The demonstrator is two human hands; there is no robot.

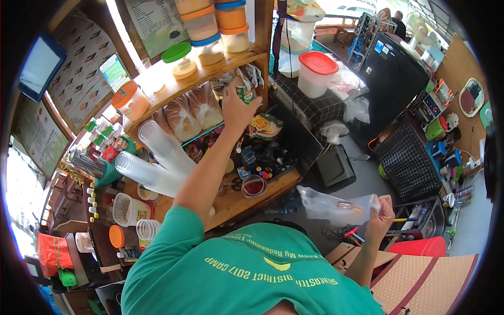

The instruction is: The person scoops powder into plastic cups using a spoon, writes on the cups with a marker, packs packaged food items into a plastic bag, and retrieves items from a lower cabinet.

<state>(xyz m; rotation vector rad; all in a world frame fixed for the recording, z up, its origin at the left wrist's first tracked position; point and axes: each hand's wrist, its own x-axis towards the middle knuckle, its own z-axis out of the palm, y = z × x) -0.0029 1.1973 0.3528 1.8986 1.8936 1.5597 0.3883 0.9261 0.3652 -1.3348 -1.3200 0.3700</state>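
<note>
My left hand (239,109) reaches into the shelf under the wooden ledge, its fingers and thumb around a green printed packet (245,93). Bread in clear bags (205,111) lies just left of that hand. Below and to its right is another colourful food packet (265,126). Held out over the floor at the right, a clear plastic bag (336,206) hangs sideways from my right hand (384,215), which is closed on one end. Something small and orange-brown shows through the bag; I cannot make out what it is.
Stacks of clear plastic cups (152,170) lean across the counter beside my left forearm. Lidded tubs (202,23) line the ledge above. A red-lidded container (316,73) stands on a covered table, near a black refrigerator (391,79). A dark red-filled cup (254,186) sits near the counter edge.
</note>
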